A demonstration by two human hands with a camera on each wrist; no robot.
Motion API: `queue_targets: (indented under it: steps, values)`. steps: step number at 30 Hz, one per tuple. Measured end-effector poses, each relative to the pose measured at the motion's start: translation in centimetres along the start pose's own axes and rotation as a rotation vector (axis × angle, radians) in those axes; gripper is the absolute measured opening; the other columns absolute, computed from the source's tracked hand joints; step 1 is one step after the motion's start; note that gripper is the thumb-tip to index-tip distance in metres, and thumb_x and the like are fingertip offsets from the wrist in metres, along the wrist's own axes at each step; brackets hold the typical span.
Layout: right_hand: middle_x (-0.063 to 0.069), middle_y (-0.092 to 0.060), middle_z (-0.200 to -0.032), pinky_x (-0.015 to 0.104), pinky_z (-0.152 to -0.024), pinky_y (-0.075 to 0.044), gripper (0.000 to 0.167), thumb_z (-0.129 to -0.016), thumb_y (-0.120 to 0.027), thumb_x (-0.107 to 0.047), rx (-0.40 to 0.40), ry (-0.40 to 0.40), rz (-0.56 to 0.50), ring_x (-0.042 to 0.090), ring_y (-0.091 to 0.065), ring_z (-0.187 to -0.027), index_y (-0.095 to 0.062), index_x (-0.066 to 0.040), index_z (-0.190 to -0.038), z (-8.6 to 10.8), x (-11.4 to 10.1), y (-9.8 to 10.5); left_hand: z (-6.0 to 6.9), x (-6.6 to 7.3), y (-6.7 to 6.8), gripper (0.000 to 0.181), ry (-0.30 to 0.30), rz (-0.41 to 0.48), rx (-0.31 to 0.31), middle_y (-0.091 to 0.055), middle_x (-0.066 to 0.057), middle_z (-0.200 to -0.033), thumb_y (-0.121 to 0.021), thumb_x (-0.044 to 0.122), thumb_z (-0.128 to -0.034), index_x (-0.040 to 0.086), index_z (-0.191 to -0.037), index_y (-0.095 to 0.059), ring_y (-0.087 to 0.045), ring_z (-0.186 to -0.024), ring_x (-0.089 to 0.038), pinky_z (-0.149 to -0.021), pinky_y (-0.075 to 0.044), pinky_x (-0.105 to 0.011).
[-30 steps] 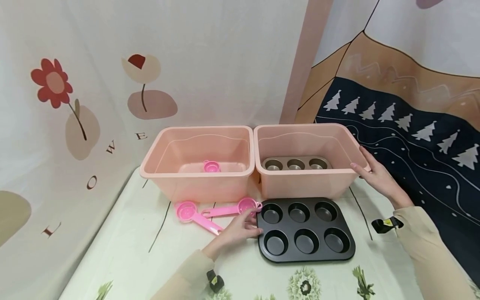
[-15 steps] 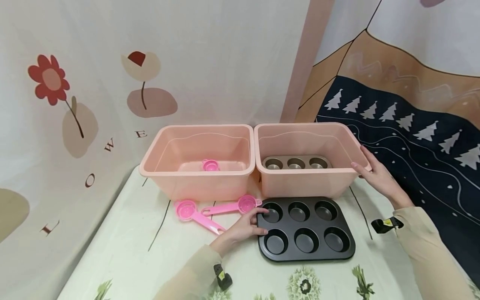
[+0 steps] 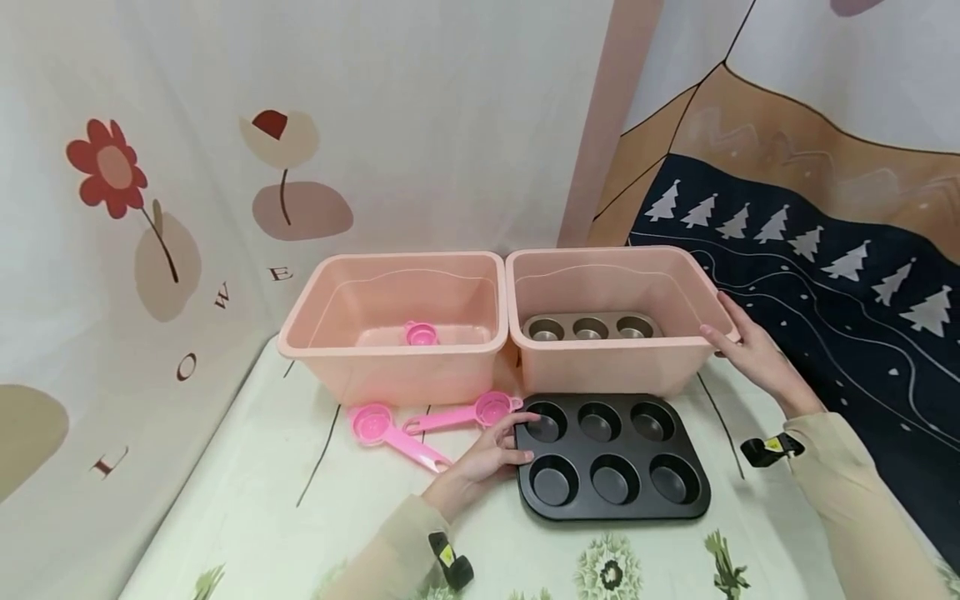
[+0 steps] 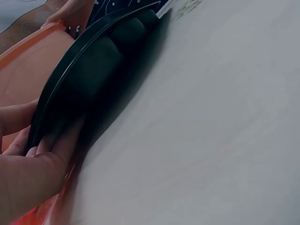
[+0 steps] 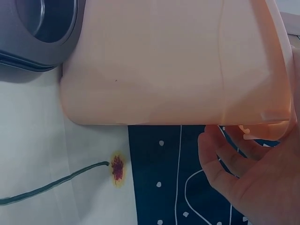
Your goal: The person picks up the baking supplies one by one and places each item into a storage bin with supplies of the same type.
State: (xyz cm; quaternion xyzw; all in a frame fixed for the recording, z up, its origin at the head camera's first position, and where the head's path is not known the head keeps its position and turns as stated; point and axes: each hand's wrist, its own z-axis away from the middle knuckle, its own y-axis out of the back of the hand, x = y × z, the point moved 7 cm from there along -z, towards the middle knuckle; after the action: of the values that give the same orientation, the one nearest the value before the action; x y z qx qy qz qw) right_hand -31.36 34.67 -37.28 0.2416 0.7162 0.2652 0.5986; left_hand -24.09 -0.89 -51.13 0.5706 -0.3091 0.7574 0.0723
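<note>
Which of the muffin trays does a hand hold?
The black tray, gripped at its left edge by the left hand; the brownish tray sits inside the right bin.

Your head view is bright and even, with soft grey shade along the table's (image 3: 247, 517) left edge. Your left wrist view is dimmer and hazy: the muffin pan's (image 4: 101, 70) underside sinks near black, swallowing your left hand's (image 4: 28, 178) fingertips.

The left hand (image 4: 33, 173) pinches a dark tray (image 4: 86, 75) at its edge. Beyond it, the right hand (image 4: 74, 13) holds the rim of a peach bin (image 4: 35, 63). Below, a pink thing (image 4: 32, 216) is too blurred to name.
</note>
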Motion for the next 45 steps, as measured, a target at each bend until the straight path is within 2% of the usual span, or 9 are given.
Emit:
queue_targets:
  steps: [3, 9, 14, 24, 32, 37, 40, 42, 45]
  values:
    - [0.038, -0.020, -0.147, 0.060, -0.084, -0.048, 0.076, -0.102, -0.048, -0.030, -0.001, 0.006, -0.003, 0.055, -0.037, -0.122, 0.001, -0.004, -0.154, 0.0, 0.0, -0.1, 0.2, 0.1, -0.1, 0.060, 0.002, 0.026, 0.017, -0.062, -0.017, -0.116, -0.057, -0.015, -0.0850, 0.003, -0.141, -0.043, -0.065, -0.089, -0.017, -0.082, -0.053, -0.036]
    - [0.039, -0.022, -0.146, 0.026, -0.071, -0.050, 0.076, -0.102, -0.048, -0.030, 0.002, 0.009, -0.008, 0.054, -0.039, -0.119, 0.000, -0.004, -0.154, 0.0, 0.0, 0.0, 0.4, 0.5, -0.4, 0.064, -0.021, 0.038, 0.023, -0.048, -0.022, -0.135, -0.056, -0.014, -0.0860, 0.008, -0.144, -0.042, -0.064, -0.094, -0.018, -0.082, -0.053, -0.034]
    - [0.039, -0.021, -0.146, 0.019, -0.068, -0.045, 0.076, -0.102, -0.048, -0.030, -0.009, 0.009, -0.009, 0.054, -0.038, -0.120, 0.001, -0.004, -0.154, -0.1, 0.0, 0.0, 0.7, 1.0, -0.5, 0.069, -0.045, 0.025, 0.020, -0.044, -0.025, -0.139, -0.054, -0.015, -0.0856, 0.008, -0.148, -0.037, -0.064, -0.095, -0.018, -0.081, -0.051, -0.031]
    - [0.039, -0.016, -0.148, 0.034, -0.072, -0.051, 0.076, -0.102, -0.048, -0.027, -0.042, 0.024, 0.006, 0.053, -0.036, -0.121, 0.002, 0.000, -0.153, -0.5, -0.1, -0.1, 1.5, 1.5, -0.4, 0.070, -0.068, 0.010, 0.034, -0.045, -0.028, -0.138, -0.054, -0.014, -0.0849, 0.007, -0.149, -0.035, -0.065, -0.091, -0.014, -0.072, -0.051, -0.025]
    - [0.037, -0.009, -0.151, 0.062, -0.084, -0.047, 0.077, -0.103, -0.046, -0.028, -0.081, 0.011, 0.000, 0.054, -0.032, -0.124, 0.006, 0.000, -0.152, -0.6, 0.3, -0.3, 1.9, 1.6, -0.7, 0.070, -0.086, 0.030, 0.017, -0.018, -0.014, -0.156, -0.055, -0.015, -0.0843, 0.006, -0.148, -0.036, -0.062, -0.084, -0.010, -0.067, -0.048, -0.018]
    - [0.035, -0.006, -0.152, 0.063, -0.085, -0.045, 0.079, -0.103, -0.045, -0.032, -0.095, -0.007, -0.003, 0.054, -0.029, -0.126, 0.008, -0.002, -0.153, -0.5, -0.1, -0.2, 2.4, 2.1, -0.9, 0.072, -0.096, 0.052, 0.014, -0.034, -0.015, -0.141, -0.056, -0.015, -0.0833, 0.009, -0.148, -0.038, -0.060, -0.072, -0.007, -0.061, -0.046, -0.016]
    - [0.036, -0.007, -0.152, 0.063, -0.085, -0.045, 0.080, -0.102, -0.045, -0.034, -0.094, -0.005, -0.001, 0.053, -0.031, -0.126, 0.009, -0.003, -0.153, -0.4, -0.3, -0.1, 2.7, 2.4, -1.0, 0.073, -0.100, 0.055, 0.008, -0.057, -0.004, -0.103, -0.056, -0.015, -0.0831, 0.010, -0.149, -0.037, -0.054, -0.061, -0.004, -0.054, -0.041, -0.014]
    - [0.036, -0.008, -0.151, 0.062, -0.085, -0.045, 0.080, -0.102, -0.045, -0.035, -0.092, -0.003, -0.001, 0.053, -0.031, -0.125, 0.009, -0.004, -0.153, -0.4, -0.3, -0.1, 2.8, 2.6, -1.0, 0.073, -0.102, 0.055, 0.010, -0.056, 0.002, -0.077, -0.056, -0.016, -0.0830, 0.011, -0.149, -0.037, -0.051, -0.055, -0.003, -0.050, -0.038, -0.014]
    - [0.037, -0.010, -0.150, 0.062, -0.084, -0.046, 0.080, -0.102, -0.045, -0.034, -0.089, 0.001, -0.002, 0.053, -0.033, -0.124, 0.008, -0.003, -0.153, -0.3, -0.3, -0.1, 2.8, 3.0, -1.1, 0.072, -0.107, 0.065, 0.001, -0.057, -0.001, -0.095, -0.056, -0.016, -0.0832, 0.011, -0.148, -0.038, -0.050, -0.056, -0.002, -0.049, -0.035, -0.013]
